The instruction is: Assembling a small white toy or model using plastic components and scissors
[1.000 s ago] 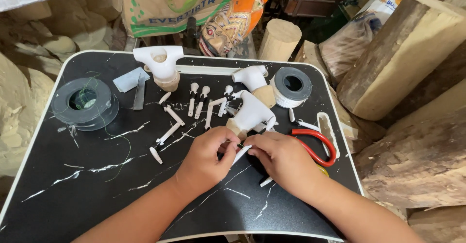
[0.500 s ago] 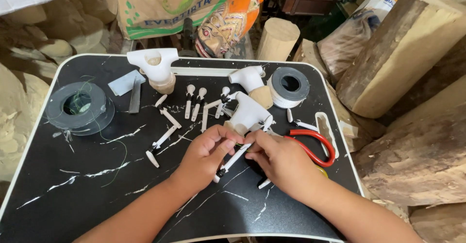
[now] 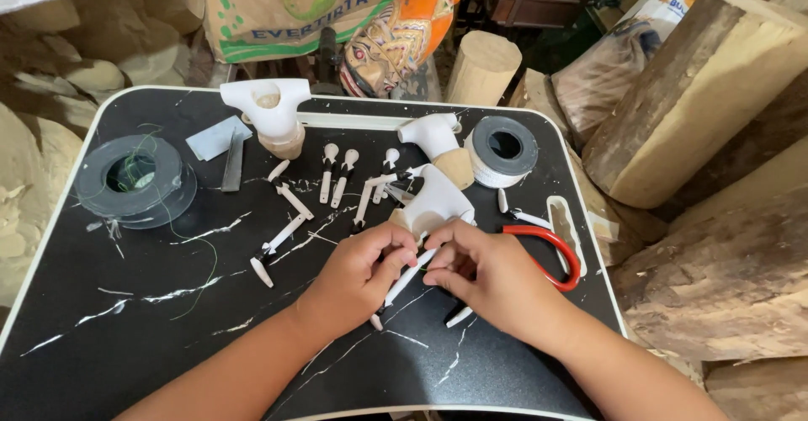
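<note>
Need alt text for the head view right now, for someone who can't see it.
Both hands, left hand and right hand, pinch a thin white puppet arm rod over a black marbled tray table. Behind them lie white puppet torsos, loose white limbs, grey spools and red-handled scissors.

white stick's middle hidden under left hand and right hand, red-handled tool partly covered

Two bare hands meet over a black marbled tray. The left hand and right hand pinch a slim white stick together. White puppet pieces, thread spools and red-handled scissors lie nearby.
</note>
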